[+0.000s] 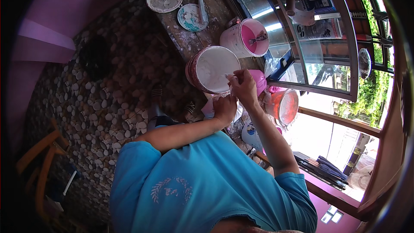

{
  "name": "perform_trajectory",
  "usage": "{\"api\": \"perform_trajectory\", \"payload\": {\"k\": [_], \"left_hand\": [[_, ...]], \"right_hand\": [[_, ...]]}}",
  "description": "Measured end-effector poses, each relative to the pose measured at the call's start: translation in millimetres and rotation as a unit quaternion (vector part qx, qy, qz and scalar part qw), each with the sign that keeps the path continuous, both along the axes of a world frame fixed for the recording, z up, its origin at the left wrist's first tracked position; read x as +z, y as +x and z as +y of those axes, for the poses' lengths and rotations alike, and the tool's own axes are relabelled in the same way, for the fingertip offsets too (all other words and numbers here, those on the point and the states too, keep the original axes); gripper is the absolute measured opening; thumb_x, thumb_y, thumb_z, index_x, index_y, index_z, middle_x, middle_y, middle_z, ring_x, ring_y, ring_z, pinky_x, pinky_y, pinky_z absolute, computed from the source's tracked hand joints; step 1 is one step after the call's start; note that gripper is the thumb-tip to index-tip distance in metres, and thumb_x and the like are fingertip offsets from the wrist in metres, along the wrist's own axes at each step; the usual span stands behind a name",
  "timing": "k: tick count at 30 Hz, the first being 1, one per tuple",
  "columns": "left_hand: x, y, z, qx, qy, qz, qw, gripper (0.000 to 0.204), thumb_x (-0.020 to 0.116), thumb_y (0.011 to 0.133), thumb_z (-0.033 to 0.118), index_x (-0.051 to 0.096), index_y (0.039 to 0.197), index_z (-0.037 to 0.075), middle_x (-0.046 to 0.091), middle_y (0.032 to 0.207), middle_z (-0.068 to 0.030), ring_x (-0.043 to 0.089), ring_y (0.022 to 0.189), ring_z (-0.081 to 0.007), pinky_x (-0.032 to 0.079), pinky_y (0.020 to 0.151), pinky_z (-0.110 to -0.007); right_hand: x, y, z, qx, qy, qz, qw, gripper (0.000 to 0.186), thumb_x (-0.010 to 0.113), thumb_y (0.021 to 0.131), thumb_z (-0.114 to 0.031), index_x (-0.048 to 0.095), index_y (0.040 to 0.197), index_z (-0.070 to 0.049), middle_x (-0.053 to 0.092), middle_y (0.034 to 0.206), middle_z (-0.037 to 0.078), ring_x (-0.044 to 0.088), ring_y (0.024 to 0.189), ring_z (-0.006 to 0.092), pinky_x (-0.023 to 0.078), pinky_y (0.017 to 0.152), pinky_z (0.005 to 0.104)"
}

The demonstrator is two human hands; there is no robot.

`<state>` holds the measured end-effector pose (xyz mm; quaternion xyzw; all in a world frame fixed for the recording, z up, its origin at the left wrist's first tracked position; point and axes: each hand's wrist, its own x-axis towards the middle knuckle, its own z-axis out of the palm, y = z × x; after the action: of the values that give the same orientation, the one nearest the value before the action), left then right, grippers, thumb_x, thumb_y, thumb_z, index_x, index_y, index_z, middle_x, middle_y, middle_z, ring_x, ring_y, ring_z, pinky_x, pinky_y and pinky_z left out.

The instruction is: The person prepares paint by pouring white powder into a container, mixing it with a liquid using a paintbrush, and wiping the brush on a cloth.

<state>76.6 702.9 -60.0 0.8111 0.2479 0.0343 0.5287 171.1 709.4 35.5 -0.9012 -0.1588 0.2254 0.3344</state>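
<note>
A small whitish piece (pixel 228 77) is held near the rim of an open bucket (pixel 209 67), white inside, reddish outside, on the worktop (pixel 183 41).

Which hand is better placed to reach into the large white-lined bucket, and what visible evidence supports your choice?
Probably the right hand: in this view it overlaps the rim of the white-lined bucket, whereas the left hand sits lower in the picture, outside that rim.
</note>
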Motion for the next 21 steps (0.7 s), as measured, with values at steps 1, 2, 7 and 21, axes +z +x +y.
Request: {"api": "perform_trajectory", "payload": {"k": [1, 2, 7, 21], "left_hand": [[2, 0, 0, 0.014, 0.002, 0.016, 1.0, 0.045, 0.031, 0.096, 0.031, 0.066, 0.085, 0.005, 0.066, 0.079, -0.0197, 0.063, 0.077, -0.0389, 0.039, 0.079, -0.053], [3, 0, 1, 0.015, 0.002, 0.016, 1.0, 0.045, 0.031, 0.096, 0.031, 0.066, 0.085, 0.005, 0.066, 0.079, -0.0197, 0.063, 0.077, -0.0389, 0.039, 0.079, -0.053], [8, 2, 7, 0.042, -0.076, 0.029, 0.996, 0.05, 0.028, 0.098, 0.034, 0.067, 0.085, 0.005, 0.066, 0.078, -0.0211, 0.064, 0.078, -0.0385, 0.038, 0.081, -0.053], [14, -3, 14, 0.026, -0.086, 0.044, 0.995, 0.049, 0.025, 0.099, 0.035, 0.061, 0.089, 0.003, 0.065, 0.084, -0.0195, 0.062, 0.081, -0.0384, 0.044, 0.075, -0.048]], "right_hand": [[0, 1, -1, 0.001, 0.0, 0.0, 1.0, 0.026, 0.065, 0.084, -0.014, 0.054, 0.1, 0.002, 0.066, 0.081, 0.012, 0.066, 0.07, 0.0146, 0.051, 0.06, 0.0282], [0, 3, -2, 0.012, -0.021, 0.001, 1.0, 0.026, 0.066, 0.084, -0.017, 0.056, 0.099, 0.002, 0.067, 0.08, 0.012, 0.066, 0.071, 0.0145, 0.051, 0.061, 0.0283], [-2, 2, -5, 0.043, -0.025, -0.066, 0.997, 0.026, 0.065, 0.083, -0.02, 0.062, 0.094, 0.003, 0.068, 0.082, 0.015, 0.068, 0.075, 0.0214, 0.053, 0.068, 0.0317], [-5, 1, -5, 0.048, -0.01, -0.077, 0.996, 0.022, 0.066, 0.083, -0.017, 0.063, 0.094, 0.002, 0.069, 0.084, 0.014, 0.069, 0.08, 0.0205, 0.053, 0.07, 0.031]]}}
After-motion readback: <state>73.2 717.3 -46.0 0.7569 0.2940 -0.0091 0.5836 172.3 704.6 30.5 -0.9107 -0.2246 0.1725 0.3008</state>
